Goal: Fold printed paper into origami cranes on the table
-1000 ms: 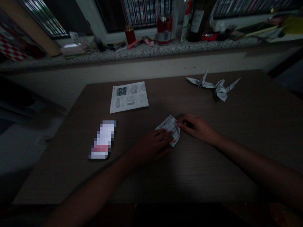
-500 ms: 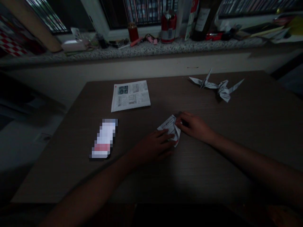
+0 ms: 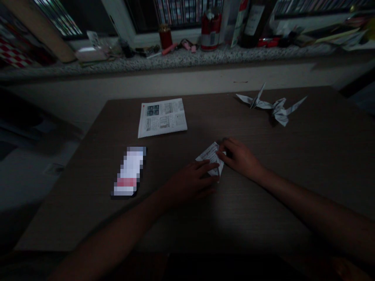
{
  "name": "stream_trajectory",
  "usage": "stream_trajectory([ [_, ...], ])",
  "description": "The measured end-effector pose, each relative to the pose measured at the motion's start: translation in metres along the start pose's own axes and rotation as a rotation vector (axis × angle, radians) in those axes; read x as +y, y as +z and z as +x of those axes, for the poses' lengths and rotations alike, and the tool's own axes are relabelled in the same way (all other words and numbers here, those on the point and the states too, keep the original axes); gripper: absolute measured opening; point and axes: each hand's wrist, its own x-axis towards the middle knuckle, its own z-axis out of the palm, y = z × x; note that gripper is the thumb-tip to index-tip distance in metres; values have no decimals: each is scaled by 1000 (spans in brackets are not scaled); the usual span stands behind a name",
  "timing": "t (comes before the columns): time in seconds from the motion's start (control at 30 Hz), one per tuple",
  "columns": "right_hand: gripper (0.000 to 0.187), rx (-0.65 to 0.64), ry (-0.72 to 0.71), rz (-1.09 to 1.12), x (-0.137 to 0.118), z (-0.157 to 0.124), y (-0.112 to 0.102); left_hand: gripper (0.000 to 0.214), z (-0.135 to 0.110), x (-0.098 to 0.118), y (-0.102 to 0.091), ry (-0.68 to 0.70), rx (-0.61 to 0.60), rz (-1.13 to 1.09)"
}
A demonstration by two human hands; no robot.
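Note:
A small piece of folded printed paper lies on the brown table in front of me. My left hand rests palm down at its lower left, fingers stretched out across its surface and partly hiding it. At the upper right corner, my right hand pinches the paper's edge between thumb and fingers. A fold line runs down from that pinch toward the lower corner, under my left fingertips. Two folded paper cranes made of similar printed paper stand at the back right.
A folded printed sheet lies at the back left of the table. A phone with a lit, pixelated screen is left of my left hand. Behind, a stone windowsill carries a red can, a dark bottle and small items.
The paper's flap on the right side lies flatter than before. My left fingertips have slid slightly right over it. The view has shifted a little; my right hand keeps its pinch.

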Motion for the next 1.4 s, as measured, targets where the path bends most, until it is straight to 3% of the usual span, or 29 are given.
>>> stream_trajectory([
  [0.13,10,6,-8,-7,1,0,2,33,-1,-1,2,-5,-42,6],
  [0.33,10,8,-10,-20,1,0,3,52,-1,0,5,-52,-53,9],
  [0.6,10,1,-28,-27,-2,2,-1,51,0,0,4,-50,-55,13],
  [0.77,21,-20,-173,-144,-4,-7,-19,50,0,1,3,-64,-54,-3],
  [0.93,33,-171,-334,-158,-1,-25,-27,50,-1,1,4,-59,-51,14],
  [1.23,31,-133,-309,-78,2,-34,-18,51,0,-1,4,-70,-54,14],
  [1.4,32,-129,-287,-61,1,-35,-18,59,3,-3,4,-174,-40,27],
])
